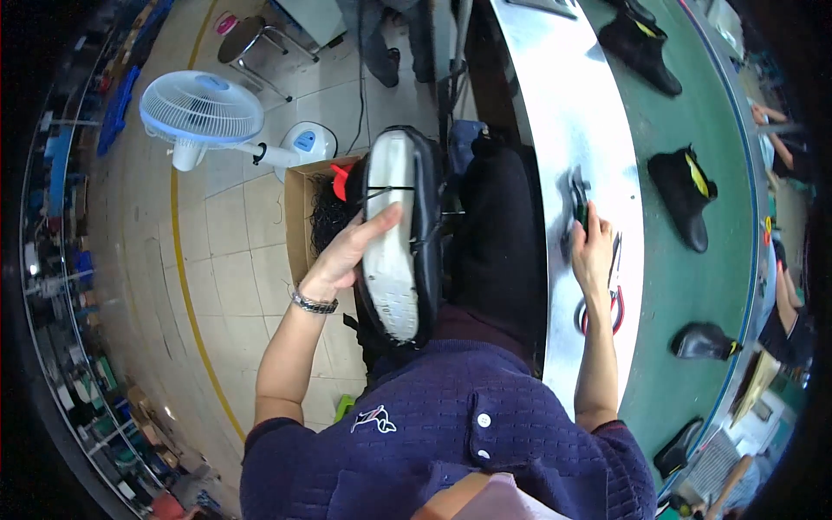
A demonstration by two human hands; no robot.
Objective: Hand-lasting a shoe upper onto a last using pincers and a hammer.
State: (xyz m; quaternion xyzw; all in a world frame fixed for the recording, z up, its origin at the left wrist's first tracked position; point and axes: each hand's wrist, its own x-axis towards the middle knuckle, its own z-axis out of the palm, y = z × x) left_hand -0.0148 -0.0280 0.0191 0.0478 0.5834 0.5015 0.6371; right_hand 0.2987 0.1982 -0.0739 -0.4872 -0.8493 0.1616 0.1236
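Note:
My left hand (345, 251) grips a black shoe upper (425, 225) by its side, the thumb lying across its pale bottom. The white insole (392, 260) faces up toward me, with a dark cord or strap crossing it near the far end. On the metal bench to the right, my right hand (593, 256) has its fingers closed round the dark green handle of a pair of pliers (578, 189); their metal head points away from me. Beside that hand lie scissors (617, 308) with red and black handles, partly hidden by my wrist.
Several black boots (685, 195) rest on a green conveyor belt (646, 347) beyond the shiny bench (568, 95). At my left stand a cardboard box (297, 217) holding black strands, a white-and-blue fan (201, 108) and a stool (243, 39). Another person's legs (394, 43) are ahead.

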